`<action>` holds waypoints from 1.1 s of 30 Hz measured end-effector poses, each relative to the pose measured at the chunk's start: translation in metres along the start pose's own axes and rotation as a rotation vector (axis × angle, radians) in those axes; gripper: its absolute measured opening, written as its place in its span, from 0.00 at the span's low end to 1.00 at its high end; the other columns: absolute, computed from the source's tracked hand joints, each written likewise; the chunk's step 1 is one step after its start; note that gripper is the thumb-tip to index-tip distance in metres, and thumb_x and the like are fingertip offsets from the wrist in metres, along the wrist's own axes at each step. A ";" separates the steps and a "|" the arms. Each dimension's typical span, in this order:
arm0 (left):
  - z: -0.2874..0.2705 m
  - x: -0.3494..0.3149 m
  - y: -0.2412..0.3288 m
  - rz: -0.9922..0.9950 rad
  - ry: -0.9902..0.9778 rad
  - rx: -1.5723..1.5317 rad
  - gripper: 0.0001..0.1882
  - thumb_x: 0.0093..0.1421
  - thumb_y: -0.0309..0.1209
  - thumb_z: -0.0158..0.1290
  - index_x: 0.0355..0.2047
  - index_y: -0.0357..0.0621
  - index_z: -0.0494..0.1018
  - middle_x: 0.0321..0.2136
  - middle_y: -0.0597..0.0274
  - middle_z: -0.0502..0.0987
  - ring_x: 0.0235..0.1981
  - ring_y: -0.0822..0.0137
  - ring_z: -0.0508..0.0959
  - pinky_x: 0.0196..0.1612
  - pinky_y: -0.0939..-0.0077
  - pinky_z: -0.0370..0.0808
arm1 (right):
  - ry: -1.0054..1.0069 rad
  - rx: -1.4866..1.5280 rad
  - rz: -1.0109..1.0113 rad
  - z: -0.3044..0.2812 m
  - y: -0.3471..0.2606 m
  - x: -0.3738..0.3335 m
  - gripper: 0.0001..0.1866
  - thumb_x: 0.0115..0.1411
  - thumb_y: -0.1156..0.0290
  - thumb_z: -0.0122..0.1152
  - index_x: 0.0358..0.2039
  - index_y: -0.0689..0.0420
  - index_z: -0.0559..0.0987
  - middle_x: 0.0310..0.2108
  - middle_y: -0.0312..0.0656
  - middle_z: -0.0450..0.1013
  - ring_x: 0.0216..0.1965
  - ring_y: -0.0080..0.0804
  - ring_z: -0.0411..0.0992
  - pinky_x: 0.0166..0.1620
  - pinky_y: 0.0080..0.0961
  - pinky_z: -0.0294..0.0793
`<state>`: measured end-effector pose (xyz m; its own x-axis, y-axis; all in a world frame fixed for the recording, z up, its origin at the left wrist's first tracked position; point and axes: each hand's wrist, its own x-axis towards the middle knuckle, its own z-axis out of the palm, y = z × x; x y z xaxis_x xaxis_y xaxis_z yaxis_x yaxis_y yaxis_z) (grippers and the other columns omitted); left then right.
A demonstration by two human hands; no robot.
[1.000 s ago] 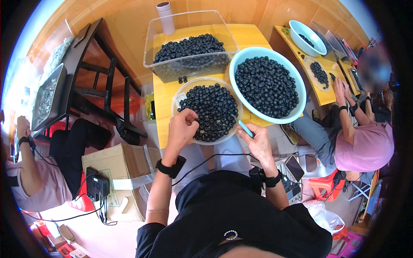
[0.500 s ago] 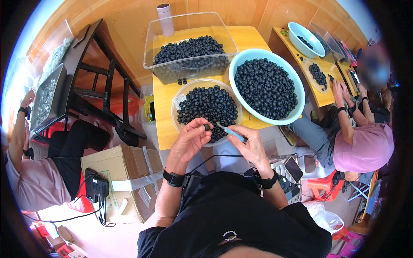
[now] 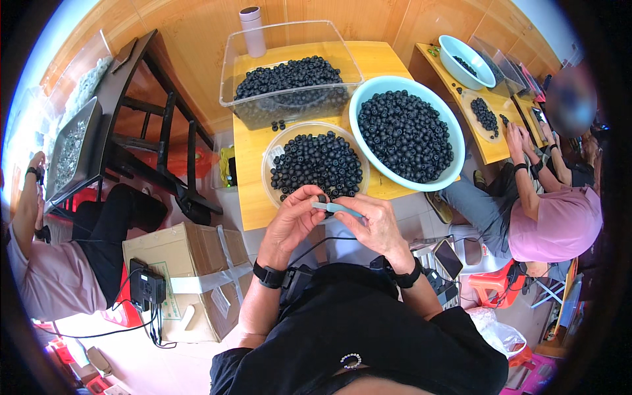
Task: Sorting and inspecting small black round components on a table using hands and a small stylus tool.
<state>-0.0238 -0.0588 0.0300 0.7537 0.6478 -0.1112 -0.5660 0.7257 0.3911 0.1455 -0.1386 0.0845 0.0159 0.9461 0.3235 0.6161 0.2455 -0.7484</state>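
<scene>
Hands pinch bead (left), blue tool (right).

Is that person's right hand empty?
No, the right hand has its fingers closed on a slim, light blue tool.

Matt beads, smooth plastic basin, cardboard box

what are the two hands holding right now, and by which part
The left hand pinches a small dark ball in its fingertips, exact spot hidden; the right hand grips a light-blue tool by its handle.
</scene>
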 end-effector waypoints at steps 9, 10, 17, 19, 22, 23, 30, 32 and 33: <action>-0.003 -0.001 0.000 -0.001 0.004 -0.017 0.09 0.58 0.23 0.52 0.40 0.38 0.70 0.34 0.57 0.76 0.31 0.73 0.78 0.36 0.82 0.79 | 0.002 -0.043 0.023 0.002 0.001 0.001 0.10 0.52 0.69 0.64 0.34 0.59 0.80 0.23 0.41 0.74 0.19 0.32 0.74 0.23 0.26 0.71; -0.002 -0.001 0.000 -0.002 0.003 -0.018 0.09 0.58 0.23 0.52 0.40 0.38 0.70 0.34 0.57 0.76 0.31 0.73 0.78 0.36 0.82 0.79 | 0.007 -0.048 0.020 0.002 0.001 0.000 0.10 0.52 0.69 0.64 0.34 0.59 0.80 0.23 0.41 0.74 0.19 0.32 0.74 0.23 0.26 0.71; -0.003 -0.001 0.000 -0.004 0.009 -0.030 0.09 0.57 0.23 0.53 0.39 0.38 0.70 0.33 0.58 0.76 0.31 0.73 0.78 0.35 0.82 0.79 | 0.015 -0.078 0.012 0.003 0.002 0.000 0.11 0.51 0.69 0.64 0.34 0.59 0.80 0.23 0.41 0.73 0.19 0.33 0.74 0.22 0.26 0.70; -0.003 -0.001 0.000 -0.003 0.015 -0.031 0.09 0.57 0.22 0.53 0.39 0.38 0.70 0.33 0.58 0.77 0.31 0.73 0.78 0.35 0.82 0.79 | 0.034 -0.089 0.001 0.004 0.003 0.000 0.11 0.51 0.69 0.64 0.34 0.59 0.80 0.22 0.40 0.72 0.19 0.33 0.73 0.22 0.27 0.70; -0.002 -0.001 0.000 0.014 0.038 -0.035 0.08 0.57 0.22 0.52 0.38 0.37 0.71 0.31 0.58 0.77 0.31 0.73 0.79 0.35 0.82 0.79 | 0.078 -0.103 -0.027 0.009 0.007 0.000 0.11 0.51 0.69 0.65 0.35 0.58 0.79 0.21 0.40 0.71 0.18 0.34 0.71 0.21 0.28 0.69; -0.002 -0.002 0.000 0.023 0.051 -0.024 0.08 0.57 0.22 0.52 0.38 0.37 0.71 0.31 0.59 0.77 0.31 0.73 0.79 0.35 0.82 0.79 | 0.103 -0.106 -0.043 0.011 0.009 0.000 0.11 0.51 0.70 0.65 0.35 0.58 0.79 0.20 0.40 0.70 0.18 0.34 0.70 0.21 0.29 0.68; -0.007 -0.005 0.001 0.042 0.051 0.022 0.06 0.58 0.22 0.52 0.37 0.38 0.72 0.30 0.58 0.77 0.30 0.73 0.78 0.34 0.83 0.79 | 0.114 -0.070 -0.034 0.018 0.023 -0.001 0.11 0.52 0.73 0.63 0.36 0.61 0.79 0.20 0.42 0.71 0.17 0.32 0.68 0.22 0.25 0.65; 0.007 -0.011 0.002 0.041 0.034 0.025 0.06 0.58 0.22 0.52 0.37 0.38 0.72 0.31 0.57 0.77 0.29 0.73 0.78 0.34 0.83 0.79 | 0.321 -0.142 0.042 0.016 0.056 -0.005 0.08 0.54 0.70 0.61 0.34 0.58 0.80 0.22 0.43 0.72 0.19 0.36 0.71 0.23 0.29 0.68; 0.011 -0.015 0.003 0.056 0.029 0.028 0.06 0.58 0.22 0.52 0.36 0.38 0.72 0.31 0.56 0.77 0.29 0.73 0.78 0.34 0.83 0.79 | 0.316 -0.138 0.040 0.012 0.056 -0.007 0.08 0.54 0.70 0.61 0.34 0.58 0.80 0.22 0.43 0.72 0.19 0.36 0.71 0.23 0.29 0.68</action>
<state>-0.0338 -0.0689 0.0428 0.7108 0.6939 -0.1151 -0.5970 0.6817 0.4229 0.1707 -0.1286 0.0335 0.2720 0.8372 0.4744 0.7106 0.1577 -0.6857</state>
